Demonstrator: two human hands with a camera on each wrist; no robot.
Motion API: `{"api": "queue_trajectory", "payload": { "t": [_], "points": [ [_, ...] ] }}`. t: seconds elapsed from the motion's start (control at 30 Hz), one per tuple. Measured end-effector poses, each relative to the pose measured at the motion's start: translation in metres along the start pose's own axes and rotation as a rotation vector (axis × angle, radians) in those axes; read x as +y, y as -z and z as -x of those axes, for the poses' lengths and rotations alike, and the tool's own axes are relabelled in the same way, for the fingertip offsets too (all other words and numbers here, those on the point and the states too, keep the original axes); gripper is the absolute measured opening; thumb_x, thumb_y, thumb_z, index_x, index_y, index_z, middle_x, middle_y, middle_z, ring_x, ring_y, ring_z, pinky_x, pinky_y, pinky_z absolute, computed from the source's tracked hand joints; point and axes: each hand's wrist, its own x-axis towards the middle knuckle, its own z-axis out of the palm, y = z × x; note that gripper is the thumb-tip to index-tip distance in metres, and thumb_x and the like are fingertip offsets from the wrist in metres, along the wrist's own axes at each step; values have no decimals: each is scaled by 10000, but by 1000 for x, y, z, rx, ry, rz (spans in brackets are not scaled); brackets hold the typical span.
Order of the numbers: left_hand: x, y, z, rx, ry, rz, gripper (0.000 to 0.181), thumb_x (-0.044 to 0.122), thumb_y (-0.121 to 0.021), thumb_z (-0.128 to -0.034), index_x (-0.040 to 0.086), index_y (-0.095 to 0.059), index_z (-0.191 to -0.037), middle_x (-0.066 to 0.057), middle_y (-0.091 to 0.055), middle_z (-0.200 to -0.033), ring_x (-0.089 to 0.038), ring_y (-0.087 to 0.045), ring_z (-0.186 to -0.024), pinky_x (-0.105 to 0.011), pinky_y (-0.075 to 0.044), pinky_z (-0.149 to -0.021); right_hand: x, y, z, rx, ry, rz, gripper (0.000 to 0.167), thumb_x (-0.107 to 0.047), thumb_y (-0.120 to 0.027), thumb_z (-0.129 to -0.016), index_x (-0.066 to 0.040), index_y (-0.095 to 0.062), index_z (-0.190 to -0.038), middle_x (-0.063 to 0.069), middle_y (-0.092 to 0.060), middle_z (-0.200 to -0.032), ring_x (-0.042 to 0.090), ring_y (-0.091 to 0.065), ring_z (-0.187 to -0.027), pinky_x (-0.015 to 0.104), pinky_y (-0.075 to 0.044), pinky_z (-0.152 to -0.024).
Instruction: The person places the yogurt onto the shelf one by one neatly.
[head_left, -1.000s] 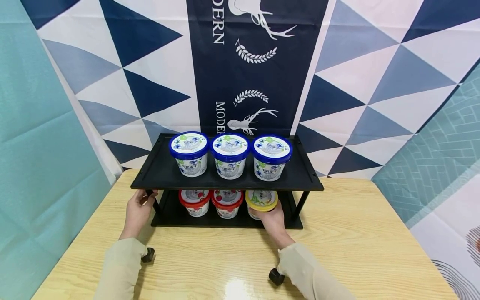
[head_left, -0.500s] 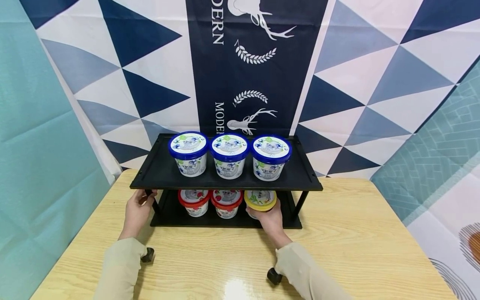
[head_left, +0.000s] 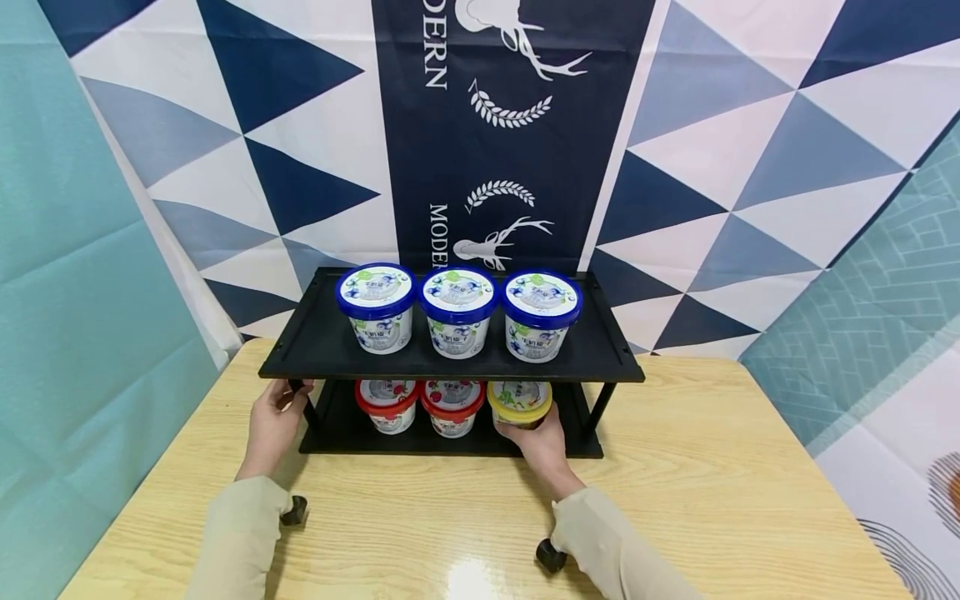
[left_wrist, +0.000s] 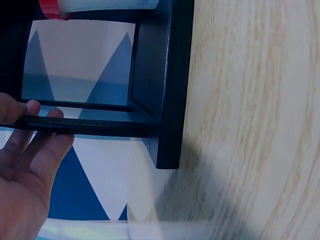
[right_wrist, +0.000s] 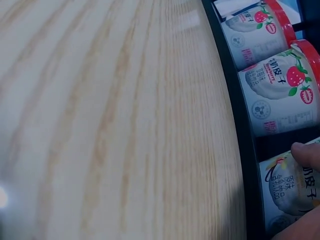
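My left hand [head_left: 273, 425] holds the left front post [left_wrist: 95, 127] of a black two-tier shelf; in the left wrist view, thumb and fingers pinch it from both sides. On the lower tier, my right hand [head_left: 545, 446] grips the front of a yellow-lidded tub [head_left: 519, 397], its thumb across the label in the right wrist view. That tub [right_wrist: 282, 190] stands upright at the tier's front edge. Left of it stand two red-lidded strawberry tubs, one in the middle [head_left: 453, 407] and one farther left [head_left: 386, 406]. My right hand's far fingers are hidden.
Three blue-lidded tubs stand in a row on the upper tier [head_left: 315, 350]: left [head_left: 381, 308], middle [head_left: 459, 312] and right [head_left: 542, 317]. This tier overhangs the lower tubs. The shelf rests on a wooden table [head_left: 420, 517], against a patterned cloth backdrop [head_left: 517, 150].
My right hand has shifted very slightly against the yellow-lidded tub. The left hand stays on the post, and the other tubs keep their places.
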Motion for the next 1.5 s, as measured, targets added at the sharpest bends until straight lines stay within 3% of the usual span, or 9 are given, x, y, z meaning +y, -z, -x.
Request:
{"api": "queue_trajectory", "payload": {
  "t": [0.2, 0.53, 1.0, 1.2, 1.4, 1.5],
  "points": [
    [0, 0, 0, 6, -11, 23, 189, 109, -457, -974, 67, -571, -1119, -150, -605, -1147, 160, -468, -880, -366, -451, -979, -2, 0, 1, 1, 19, -12, 854, -174, -804, -713, -90, -289, -1389, 137, -446, -1315, 303, -449, -1220, 458, -390, -1028],
    [0, 2, -1, 16, -18, -4, 184, 114, -462, -973, 75, -577, -1112, -141, -612, -1133, 144, -478, -896, -139, -432, -886, -2, -3, 1, -2, 20, 5, 830, -189, -800, -727, -91, -294, -1378, 137, -452, -1309, 294, -453, -1219, 442, -393, -1021],
    [-2, 2, -1, 0, -2, -19, 185, 122, -457, -975, 98, -567, -1122, -115, -607, -1142, 148, -477, -897, -219, -459, -921, 0, 7, 2, -83, 11, -55, 843, -153, -804, -724, -94, -289, -1388, 132, -445, -1321, 288, -464, -1229, 440, -414, -1017],
    [-2, 2, 0, 5, -4, -10, 183, 107, -461, -972, 81, -570, -1116, -137, -606, -1140, -2, -552, -974, -327, -465, -954, 3, 12, 2, -97, 16, -70, 777, -154, -798, -734, -101, -348, -1365, 123, -485, -1293, 272, -503, -1198, 401, -438, -983],
    [0, 0, 1, 7, 19, -14, 203, 109, -461, -971, 78, -570, -1139, -147, -600, -1154, -154, -565, -1060, -115, -435, -860, 2, 24, 4, -136, -4, -21, 756, -220, -790, -749, -116, -370, -1369, 126, -499, -1313, 281, -481, -1243, 422, -434, -1012],
    [-1, -2, 1, -9, 27, -1, 231, 83, -469, -961, 43, -566, -1167, -190, -604, -1170, -255, -565, -1109, -132, -442, -851, 0, 32, 3, -165, -19, -8, 783, -226, -775, -765, -115, -336, -1404, 136, -443, -1382, 315, -394, -1326, 461, -376, -1077]
  ]
}}
